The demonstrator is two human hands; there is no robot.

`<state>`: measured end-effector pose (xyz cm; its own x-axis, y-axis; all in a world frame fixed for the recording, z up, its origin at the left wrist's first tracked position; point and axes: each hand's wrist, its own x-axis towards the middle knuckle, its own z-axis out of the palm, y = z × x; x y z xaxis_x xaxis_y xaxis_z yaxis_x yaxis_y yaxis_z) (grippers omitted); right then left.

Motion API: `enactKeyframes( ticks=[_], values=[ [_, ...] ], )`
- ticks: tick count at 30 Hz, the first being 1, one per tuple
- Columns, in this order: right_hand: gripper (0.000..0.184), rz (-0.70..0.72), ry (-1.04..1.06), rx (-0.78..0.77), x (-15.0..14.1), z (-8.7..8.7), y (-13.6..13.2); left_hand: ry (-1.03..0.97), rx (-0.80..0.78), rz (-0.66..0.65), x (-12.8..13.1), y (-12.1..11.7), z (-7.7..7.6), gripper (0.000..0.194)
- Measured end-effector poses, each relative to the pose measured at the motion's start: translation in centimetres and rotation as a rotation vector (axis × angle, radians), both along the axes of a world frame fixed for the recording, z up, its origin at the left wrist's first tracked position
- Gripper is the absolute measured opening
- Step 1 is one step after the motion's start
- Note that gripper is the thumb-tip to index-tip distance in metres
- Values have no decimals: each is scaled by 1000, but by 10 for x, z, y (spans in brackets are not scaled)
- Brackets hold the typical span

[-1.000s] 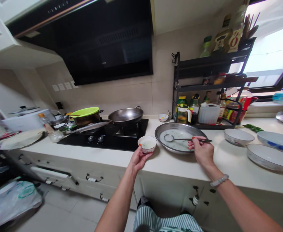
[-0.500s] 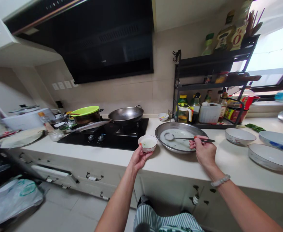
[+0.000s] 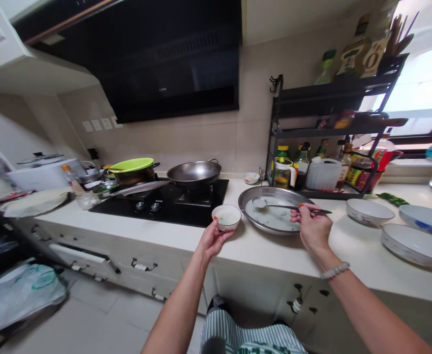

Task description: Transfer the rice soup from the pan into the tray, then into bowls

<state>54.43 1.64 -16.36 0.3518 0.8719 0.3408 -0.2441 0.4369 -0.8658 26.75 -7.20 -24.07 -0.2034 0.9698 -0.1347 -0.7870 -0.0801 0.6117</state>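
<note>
My left hand (image 3: 214,240) grips a small white bowl (image 3: 228,227) with a dark rim, fingers at its side and underneath. Pale liquid with green bits lies inside it. My right hand (image 3: 312,223) is closed around the dark handle of a spoon (image 3: 282,207). The spoon's round metal head is at the surface of a milky, green-flecked liquid (image 3: 269,219) in a wide steel basin (image 3: 304,194). That basin stands on the white counter, just right of the small bowl.
Left of the basin is a black gas hob (image 3: 171,206) bearing a wok (image 3: 194,172) and a pot with a lime-green basin (image 3: 131,164) on top. A black rack (image 3: 312,130) of bottles stands behind. Several white bowls (image 3: 369,209) sit at the right.
The spoon's head has shifted slightly toward the far side of the basin. Both hands keep their holds, and the whole view has moved a little.
</note>
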Motion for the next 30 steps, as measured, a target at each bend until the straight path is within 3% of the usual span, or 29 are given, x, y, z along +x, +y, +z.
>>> enactKeyframes(
  ticks=[30],
  values=[
    [35, 24, 27, -20, 0, -2, 2, -9, -2, 12, 1, -2, 3, 43]
  ],
)
